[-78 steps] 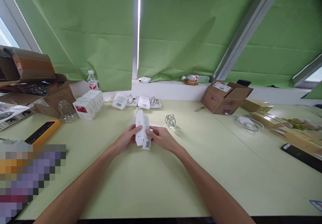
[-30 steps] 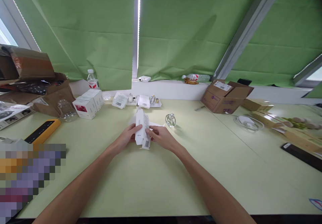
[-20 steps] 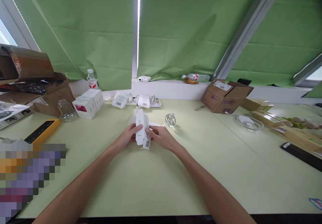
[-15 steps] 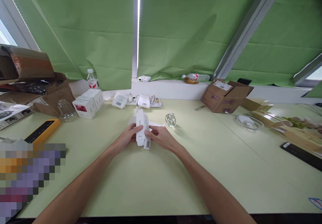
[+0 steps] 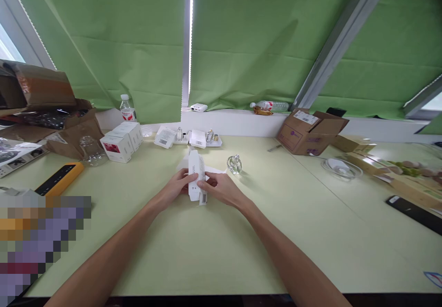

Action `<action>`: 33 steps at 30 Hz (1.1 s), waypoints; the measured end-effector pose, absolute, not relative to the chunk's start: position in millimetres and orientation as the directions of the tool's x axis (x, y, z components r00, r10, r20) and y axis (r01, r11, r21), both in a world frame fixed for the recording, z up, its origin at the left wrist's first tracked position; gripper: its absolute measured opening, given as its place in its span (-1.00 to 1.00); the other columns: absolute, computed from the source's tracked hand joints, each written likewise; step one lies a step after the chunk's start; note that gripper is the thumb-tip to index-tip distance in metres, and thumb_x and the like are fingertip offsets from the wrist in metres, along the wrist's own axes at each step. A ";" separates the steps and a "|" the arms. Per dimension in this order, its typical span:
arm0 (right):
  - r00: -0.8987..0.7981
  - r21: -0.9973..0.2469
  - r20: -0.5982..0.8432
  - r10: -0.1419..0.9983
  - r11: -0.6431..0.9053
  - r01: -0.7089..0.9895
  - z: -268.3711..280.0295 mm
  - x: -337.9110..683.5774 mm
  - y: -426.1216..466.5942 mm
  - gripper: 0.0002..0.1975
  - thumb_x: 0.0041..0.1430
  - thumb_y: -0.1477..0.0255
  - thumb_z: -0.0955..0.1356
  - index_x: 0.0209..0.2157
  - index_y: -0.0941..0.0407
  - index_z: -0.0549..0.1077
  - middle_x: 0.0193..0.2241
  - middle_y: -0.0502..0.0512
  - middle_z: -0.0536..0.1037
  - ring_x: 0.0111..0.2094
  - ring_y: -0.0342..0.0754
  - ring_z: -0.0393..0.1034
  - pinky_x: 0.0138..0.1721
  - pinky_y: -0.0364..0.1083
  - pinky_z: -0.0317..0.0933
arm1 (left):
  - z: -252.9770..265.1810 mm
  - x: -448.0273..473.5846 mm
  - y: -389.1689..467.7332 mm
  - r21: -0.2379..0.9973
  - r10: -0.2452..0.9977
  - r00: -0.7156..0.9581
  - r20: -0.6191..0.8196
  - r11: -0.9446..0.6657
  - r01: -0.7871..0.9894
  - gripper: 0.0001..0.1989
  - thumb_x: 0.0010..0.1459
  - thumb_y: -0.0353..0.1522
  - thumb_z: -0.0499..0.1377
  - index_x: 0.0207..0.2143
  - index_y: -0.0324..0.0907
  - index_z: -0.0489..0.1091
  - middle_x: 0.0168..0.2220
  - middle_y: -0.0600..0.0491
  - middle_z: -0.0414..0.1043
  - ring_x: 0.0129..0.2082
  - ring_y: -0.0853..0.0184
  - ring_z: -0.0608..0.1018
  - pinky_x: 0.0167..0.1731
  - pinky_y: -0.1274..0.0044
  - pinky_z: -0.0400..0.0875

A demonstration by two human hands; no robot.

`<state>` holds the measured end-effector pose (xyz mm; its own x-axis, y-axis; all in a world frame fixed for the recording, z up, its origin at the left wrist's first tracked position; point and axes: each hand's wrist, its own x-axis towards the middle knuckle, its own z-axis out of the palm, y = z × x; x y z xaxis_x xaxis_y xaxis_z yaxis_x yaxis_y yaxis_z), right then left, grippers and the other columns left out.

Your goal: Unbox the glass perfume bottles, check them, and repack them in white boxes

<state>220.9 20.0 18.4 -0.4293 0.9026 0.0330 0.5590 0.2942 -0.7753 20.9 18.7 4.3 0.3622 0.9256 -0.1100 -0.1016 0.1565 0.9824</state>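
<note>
Between my two hands is a white carton, partly folded, with printed text and a barcode on a flap at its near end. My left hand grips its left side, thumb on top. From the right, my right hand pinches it, thumb pressed near the middle; some fingers are hidden behind the carton. White sheet-like parts show behind it, and I cannot tell whether they belong to it. A round clear glass bottle stands on the table just beyond my right hand.
Small white cartons with little bottles line the back. White boxes and a clear jar stand left, near an orange-and-black case. An open cardboard box, a coiled white cable and a black bar lie right.
The white carton has turned slightly and shifted a little to the right in my hands. Both hands keep hold of it. The glass bottle stays where it was.
</note>
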 end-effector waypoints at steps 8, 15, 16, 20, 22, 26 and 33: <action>-0.384 -0.768 0.044 0.922 0.277 0.577 19.0 219.1 19.9 -0.43 0.13 -0.04 0.22 -0.14 0.13 0.52 -0.48 0.06 0.55 -0.45 -0.04 0.36 -0.44 -0.11 0.18 | 0.5 20.6 20.0 0.982 0.923 0.370 -0.106 0.156 -0.107 -0.47 0.12 -0.04 0.14 0.02 -0.19 0.31 -0.03 -0.14 0.41 -0.10 0.13 0.50 -0.05 0.27 0.38; -0.393 -0.814 0.042 0.919 0.259 0.519 16.6 221.0 21.4 -0.45 0.10 0.00 0.27 -0.08 0.11 0.52 -0.43 0.07 0.58 -0.39 0.01 0.41 -0.40 -0.08 0.24 | -2.4 20.1 21.8 0.982 0.929 0.360 -0.088 0.141 -0.125 -0.44 0.10 -0.05 0.17 0.04 -0.19 0.28 -0.03 -0.17 0.41 -0.13 0.13 0.52 -0.15 0.32 0.44; -0.401 -0.811 0.038 0.915 0.263 0.523 17.3 221.2 20.9 -0.46 0.10 0.00 0.28 -0.09 0.10 0.53 -0.43 0.07 0.59 -0.41 0.00 0.41 -0.40 -0.09 0.23 | -1.5 20.4 21.1 0.984 0.932 0.352 -0.086 0.135 -0.117 -0.44 0.09 -0.05 0.18 0.05 -0.19 0.27 -0.03 -0.17 0.42 -0.13 0.13 0.52 -0.16 0.32 0.44; -0.434 -0.814 0.031 0.900 0.275 0.512 20.0 220.4 18.8 -0.48 0.12 0.00 0.27 -0.09 0.07 0.52 -0.39 0.04 0.59 -0.42 -0.04 0.40 -0.40 -0.10 0.21 | 1.1 21.8 19.1 0.989 0.941 0.329 -0.082 0.118 -0.091 -0.41 0.09 -0.04 0.17 0.07 -0.18 0.26 -0.06 -0.15 0.44 -0.17 0.14 0.53 -0.17 0.32 0.45; -0.442 -0.824 0.027 0.896 0.271 0.498 20.6 219.3 18.2 -0.48 0.13 -0.01 0.25 -0.09 0.07 0.52 -0.38 0.04 0.60 -0.41 -0.03 0.41 -0.37 -0.10 0.22 | 1.0 21.7 19.4 0.988 0.936 0.341 -0.086 0.123 -0.089 -0.42 0.10 -0.03 0.15 0.07 -0.19 0.27 -0.06 -0.15 0.44 -0.18 0.14 0.54 -0.18 0.31 0.45; -0.442 -0.838 0.020 0.897 0.256 0.482 20.6 217.5 18.1 -0.46 0.14 -0.01 0.25 -0.07 0.10 0.51 -0.35 0.07 0.60 -0.35 0.00 0.44 -0.31 -0.07 0.26 | 0.0 21.0 21.1 0.987 0.928 0.362 -0.086 0.128 -0.094 -0.43 0.12 -0.02 0.12 0.05 -0.21 0.30 -0.07 -0.16 0.44 -0.18 0.14 0.54 -0.18 0.32 0.44; -0.476 -0.923 0.011 0.879 0.192 0.334 24.1 217.8 16.9 -0.50 0.16 0.06 0.27 -0.02 0.09 0.48 -0.23 0.10 0.58 -0.22 0.03 0.45 -0.20 -0.05 0.30 | 1.2 20.0 21.0 0.989 0.932 0.359 -0.058 0.102 -0.105 -0.42 0.13 0.02 0.07 0.04 -0.19 0.32 -0.06 -0.16 0.44 -0.25 0.17 0.55 -0.23 0.34 0.44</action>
